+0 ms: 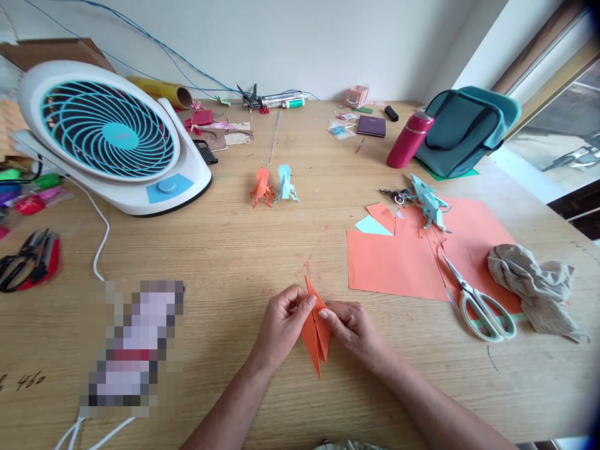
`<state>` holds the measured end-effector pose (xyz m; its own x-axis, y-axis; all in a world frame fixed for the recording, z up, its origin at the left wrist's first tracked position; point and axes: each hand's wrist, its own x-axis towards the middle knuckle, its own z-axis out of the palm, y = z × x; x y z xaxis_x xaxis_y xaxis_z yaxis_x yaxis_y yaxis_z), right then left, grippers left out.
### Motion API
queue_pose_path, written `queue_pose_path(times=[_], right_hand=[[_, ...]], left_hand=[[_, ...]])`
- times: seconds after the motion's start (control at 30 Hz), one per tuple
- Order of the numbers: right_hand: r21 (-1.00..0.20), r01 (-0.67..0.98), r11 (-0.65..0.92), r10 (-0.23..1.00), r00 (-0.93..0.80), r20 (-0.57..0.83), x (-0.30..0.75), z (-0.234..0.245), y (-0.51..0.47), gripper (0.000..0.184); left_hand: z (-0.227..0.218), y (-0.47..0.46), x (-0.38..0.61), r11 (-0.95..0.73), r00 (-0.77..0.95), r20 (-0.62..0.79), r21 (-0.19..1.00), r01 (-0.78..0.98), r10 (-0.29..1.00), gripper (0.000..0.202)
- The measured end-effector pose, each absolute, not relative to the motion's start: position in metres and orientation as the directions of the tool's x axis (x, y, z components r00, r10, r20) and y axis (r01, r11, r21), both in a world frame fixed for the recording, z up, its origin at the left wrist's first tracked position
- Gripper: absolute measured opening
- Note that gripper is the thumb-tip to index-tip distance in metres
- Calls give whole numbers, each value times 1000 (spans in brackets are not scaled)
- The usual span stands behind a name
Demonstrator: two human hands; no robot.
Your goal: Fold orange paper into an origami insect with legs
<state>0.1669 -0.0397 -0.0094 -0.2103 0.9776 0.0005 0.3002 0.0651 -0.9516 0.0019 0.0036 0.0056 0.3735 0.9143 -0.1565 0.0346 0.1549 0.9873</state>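
Observation:
Between my two hands is a folded piece of orange paper [311,339], narrow and pointed at both ends, with a slit running down its middle. My left hand [285,322] pinches its upper left side between thumb and fingers. On the right edge, my right hand [352,328] grips the paper with the thumb lying on its front. Farther back on the wooden table stand an orange paper figure [262,186] and a light blue paper figure [284,183], side by side, each with thin legs. My fingertips behind the paper are hidden.
Scissors [478,306] lie at right by orange paper sheets [398,262], a grey cloth [529,281] and a larger blue paper figure [429,203]. A pink bottle [410,140] stands near a teal bag [462,134]. At left are a fan [117,137] and a pixelated object [134,347] with cables.

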Motion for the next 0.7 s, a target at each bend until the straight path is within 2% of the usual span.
queue_pose_path(times=[0.13,0.23,0.37,0.5,0.7], right_hand=[[-965,257,51,973,-229,-10,169,-9,-41,51],[-967,249,51,973,-231,-8,170,-9,-41,50],[-970,238,49,986,-167,9,169,-11,-42,52],[-976,213,42,994,-104,20,170,-14,-42,51],[-979,198,47,995,-101,27,170,-14,-42,49]], left_hand=[[5,4,0,125,345,-134,991,46,929,42],[7,4,1,164,338,-162,986,21,927,44],[10,3,3,226,395,-198,974,-23,897,46],[9,2,3,221,452,-204,975,15,868,42],[4,2,3,208,477,-188,978,12,858,34]])
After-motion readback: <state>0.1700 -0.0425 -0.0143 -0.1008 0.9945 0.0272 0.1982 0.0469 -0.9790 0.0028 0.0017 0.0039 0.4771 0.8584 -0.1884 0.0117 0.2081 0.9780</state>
